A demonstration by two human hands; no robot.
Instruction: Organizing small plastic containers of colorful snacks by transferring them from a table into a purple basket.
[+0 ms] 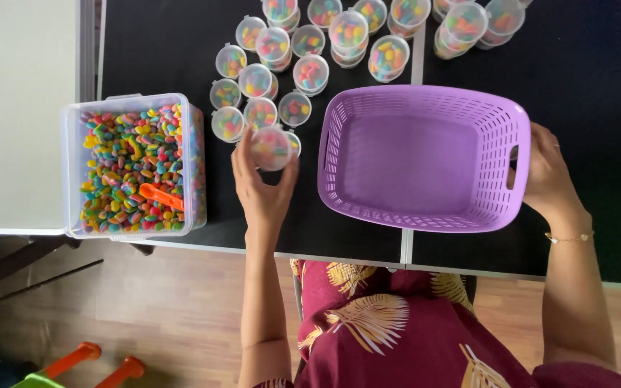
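One lidded candy cup is being pinched by the left hand fingertips, at nine o'clock of the purple basket. The basket rim is being gripped by the right hand. Neighbouring filled cups risk being toppled.

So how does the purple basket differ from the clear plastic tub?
The purple perforated plastic basket is empty; the clear plastic tub is full of multicoloured candy. The basket's walls are slotted, the tub's solid and see-through. The right hand holds the basket; no hand touches the tub. Both are rectangular and open-topped.
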